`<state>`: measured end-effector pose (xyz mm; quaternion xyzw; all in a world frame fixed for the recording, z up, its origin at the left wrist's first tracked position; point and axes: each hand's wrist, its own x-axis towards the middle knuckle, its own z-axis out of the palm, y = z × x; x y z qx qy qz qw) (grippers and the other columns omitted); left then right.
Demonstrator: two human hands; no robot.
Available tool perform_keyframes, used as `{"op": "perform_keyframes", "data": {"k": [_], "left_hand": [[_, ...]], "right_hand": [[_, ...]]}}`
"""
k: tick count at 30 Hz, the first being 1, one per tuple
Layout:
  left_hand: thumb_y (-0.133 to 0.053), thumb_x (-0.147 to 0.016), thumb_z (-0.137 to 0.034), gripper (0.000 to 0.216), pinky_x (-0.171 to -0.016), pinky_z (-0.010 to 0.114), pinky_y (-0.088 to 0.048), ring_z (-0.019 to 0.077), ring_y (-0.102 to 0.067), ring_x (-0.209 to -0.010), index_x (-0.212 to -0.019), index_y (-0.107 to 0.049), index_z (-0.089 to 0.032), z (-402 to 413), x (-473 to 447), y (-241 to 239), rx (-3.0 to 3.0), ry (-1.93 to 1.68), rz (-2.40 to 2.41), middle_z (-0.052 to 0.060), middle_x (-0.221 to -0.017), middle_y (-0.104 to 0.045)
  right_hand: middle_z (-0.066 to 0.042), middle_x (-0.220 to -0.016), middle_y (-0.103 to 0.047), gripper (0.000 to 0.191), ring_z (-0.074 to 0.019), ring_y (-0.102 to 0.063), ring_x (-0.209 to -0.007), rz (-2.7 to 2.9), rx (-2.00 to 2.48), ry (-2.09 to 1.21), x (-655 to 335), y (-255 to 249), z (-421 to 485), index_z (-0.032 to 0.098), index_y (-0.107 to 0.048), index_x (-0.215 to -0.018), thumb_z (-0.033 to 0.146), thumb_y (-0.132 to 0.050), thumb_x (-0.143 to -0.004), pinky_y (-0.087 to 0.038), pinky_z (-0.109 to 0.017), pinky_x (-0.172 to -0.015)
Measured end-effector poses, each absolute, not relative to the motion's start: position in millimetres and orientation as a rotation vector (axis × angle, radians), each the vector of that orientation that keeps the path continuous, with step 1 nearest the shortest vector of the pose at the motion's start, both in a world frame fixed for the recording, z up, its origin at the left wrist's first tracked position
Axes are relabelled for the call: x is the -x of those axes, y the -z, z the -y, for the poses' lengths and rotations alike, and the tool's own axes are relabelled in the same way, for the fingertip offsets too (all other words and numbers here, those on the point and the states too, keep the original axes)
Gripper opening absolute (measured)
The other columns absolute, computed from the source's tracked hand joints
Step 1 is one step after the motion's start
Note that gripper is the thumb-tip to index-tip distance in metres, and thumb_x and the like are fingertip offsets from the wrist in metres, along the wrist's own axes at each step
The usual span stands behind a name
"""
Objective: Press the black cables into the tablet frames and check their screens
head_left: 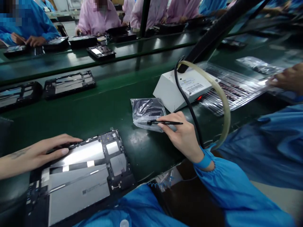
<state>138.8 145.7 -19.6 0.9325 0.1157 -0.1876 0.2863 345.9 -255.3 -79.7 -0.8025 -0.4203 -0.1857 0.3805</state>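
My left hand (pixel 50 148) grips the far left edge of an opened tablet (pixel 78 195); the thumb lies over its edge and some fingers are partly hidden. The tablet's inside faces up, with a large grey battery and silver plates in a black frame. My right hand (pixel 182 135) pinches black tweezers (pixel 169 122) between thumb and fingers. A small dark bit shows at the tweezers' tip, too small to name. The tip is over the near edge of a clear plastic bag (pixel 149 108) on the green bench.
A white box (pixel 176 91) with a black arm and a pale hose (pixel 223 97) stands beyond my right hand. Clear trays (pixel 236 88) of small parts lie to its right, near a co-worker's hand (pixel 290 78). Opened tablets (pixel 69 83) line the conveyor; people sit opposite.
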Motion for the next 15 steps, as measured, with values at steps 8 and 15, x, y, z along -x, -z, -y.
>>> {"op": "perform_keyframes", "data": {"k": [8, 15], "left_hand": [[-0.047, -0.089, -0.058, 0.031, -0.107, 0.044, -0.051, 0.0236, -0.064, -0.121, -0.115, -0.060, -0.070, -143.2, -114.3, 22.2, -2.538, 0.326, -0.358, -0.022, -0.124, -0.068], [-0.043, -0.090, -0.061, 0.032, -0.112, 0.044, -0.045, 0.0216, -0.061, -0.127, -0.116, -0.054, -0.074, -156.2, -96.9, 24.3, -2.562, 0.360, -0.413, -0.032, -0.125, -0.064]], "right_hand": [[-0.004, -0.088, -0.071, 0.012, -0.0231, -0.059, -0.082, 1.081, 2.050, 0.428, -349.2, 83.6, 254.6, 0.023, -0.069, -0.100, 0.032, -0.062, -0.097, -0.051, -0.039, -0.074], [-0.004, -0.088, -0.072, 0.014, -0.0235, -0.061, -0.082, 1.065, 2.070, 0.446, -349.5, 83.8, 254.8, 0.024, -0.069, -0.098, 0.035, -0.060, -0.098, -0.053, -0.040, -0.075]]}}
